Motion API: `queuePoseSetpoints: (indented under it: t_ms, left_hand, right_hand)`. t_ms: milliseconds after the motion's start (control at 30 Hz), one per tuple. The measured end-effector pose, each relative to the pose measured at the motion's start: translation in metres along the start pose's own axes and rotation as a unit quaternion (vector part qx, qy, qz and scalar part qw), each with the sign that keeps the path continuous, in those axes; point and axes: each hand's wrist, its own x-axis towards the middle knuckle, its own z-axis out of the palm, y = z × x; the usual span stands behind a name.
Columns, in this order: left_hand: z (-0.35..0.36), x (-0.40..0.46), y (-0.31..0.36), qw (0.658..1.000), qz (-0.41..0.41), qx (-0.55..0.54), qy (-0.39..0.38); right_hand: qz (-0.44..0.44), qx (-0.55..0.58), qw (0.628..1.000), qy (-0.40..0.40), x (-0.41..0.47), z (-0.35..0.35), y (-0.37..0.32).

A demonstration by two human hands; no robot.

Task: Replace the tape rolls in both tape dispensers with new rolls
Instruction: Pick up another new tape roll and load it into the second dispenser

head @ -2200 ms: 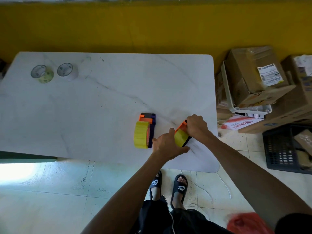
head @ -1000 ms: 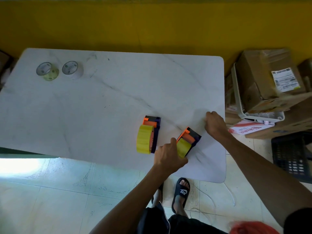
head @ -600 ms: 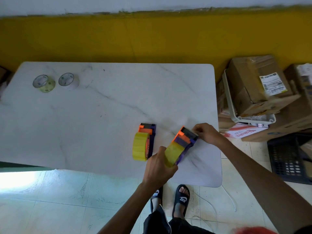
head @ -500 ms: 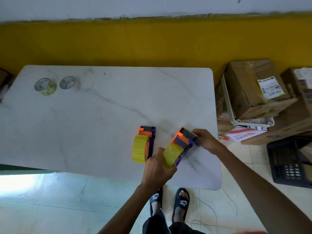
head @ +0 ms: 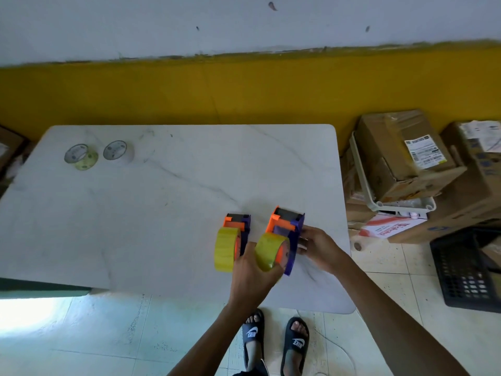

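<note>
Two orange-and-purple tape dispensers stand side by side near the front right of the white marble table (head: pixel 135 213). The left dispenser (head: pixel 242 225) carries a yellow roll (head: pixel 226 248) and nobody touches it. My left hand (head: pixel 253 272) cups the yellow roll (head: pixel 268 249) on the right dispenser (head: pixel 288 229) from below. My right hand (head: pixel 317 246) grips that dispenser's purple side plate. At the table's far left corner lie two spare rolls flat: a yellowish clear roll (head: pixel 81 157) and a whitish roll (head: pixel 118 153).
Cardboard boxes (head: pixel 401 156) and a white plastic tray (head: pixel 390 204) are stacked on the floor just right of the table. A black crate (head: pixel 469 270) sits further right. My sandalled feet (head: pixel 276 340) stand at the table's front edge, beside a thin white cable on the tiles.
The right dispenser has been turned from a slanted lie to upright and parallel with the left one. My right hand moved from the table edge onto its purple side; my left hand stayed on its roll.
</note>
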Motion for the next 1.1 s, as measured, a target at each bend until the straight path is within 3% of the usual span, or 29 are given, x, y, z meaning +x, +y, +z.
queuePoseSetpoints:
  t_ms: [100, 500, 567, 700, 933, 1100]
  left_hand:
    - [0.002, 0.004, 0.001, 1.000, -0.028, 0.001, 0.012]
    - [0.022, 0.021, 0.014, 0.981, -0.144, 0.120, -0.037]
    - [0.024, 0.023, 0.013, 0.982, -0.144, 0.119, -0.040]
    - [0.032, 0.018, 0.010, 0.980, -0.136, 0.138, -0.052]
    - [0.039, 0.020, 0.004, 0.976, -0.146, 0.148, -0.059]
    - [0.041, 0.016, 0.000, 0.978, -0.140, 0.144, -0.064]
  right_hand:
    - [0.031, 0.086, 0.996, 0.004, -0.005, 0.002, 0.006]
    - [0.085, -0.143, 0.978, 0.127, 0.000, 0.031, 0.013]
    - [0.096, -0.279, 0.949, 0.110, 0.002, 0.035, 0.002]
    - [0.124, -0.499, 0.847, 0.138, 0.000, 0.040, -0.017]
    - [0.093, -0.524, 0.820, 0.211, 0.003, 0.016, -0.003]
    - [0.067, -0.539, 0.816, 0.199, -0.008, 0.024, 0.002]
